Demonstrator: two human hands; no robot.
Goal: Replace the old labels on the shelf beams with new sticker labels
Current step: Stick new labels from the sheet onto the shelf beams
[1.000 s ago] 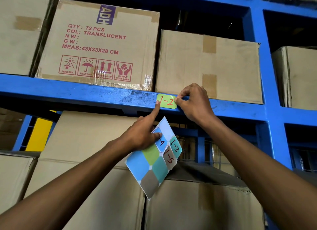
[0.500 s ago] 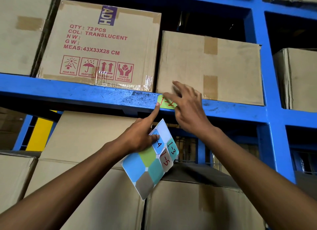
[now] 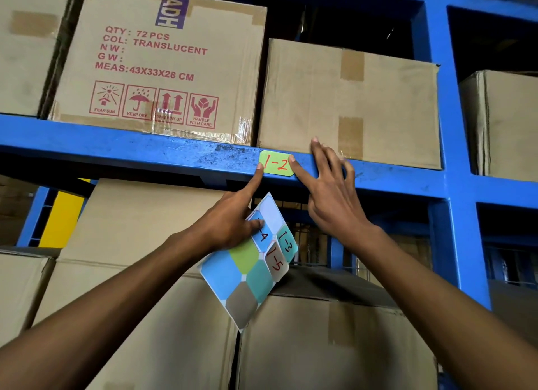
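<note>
A green sticker label (image 3: 276, 164) marked "1-2" in red is stuck on the front of the blue shelf beam (image 3: 145, 154). My left hand (image 3: 230, 221) holds a sticker sheet (image 3: 250, 261) of coloured labels, some marked "1-3", "1-4", "1-5", while its forefinger presses the label's left edge. My right hand (image 3: 329, 197) has its fingers spread, its forefinger tip resting on the label's right edge.
Cardboard boxes sit on the beam: a printed one (image 3: 163, 61) at left, a plain taped one (image 3: 349, 104) behind my right hand. More boxes (image 3: 174, 331) stand stacked below. A blue upright post (image 3: 448, 162) rises at right. A yellow part (image 3: 61, 215) shows at lower left.
My right hand went from pinching the label's right end, swept flat across it, and now touches only its right edge with the forefinger. The left hand and sheet stayed put.
</note>
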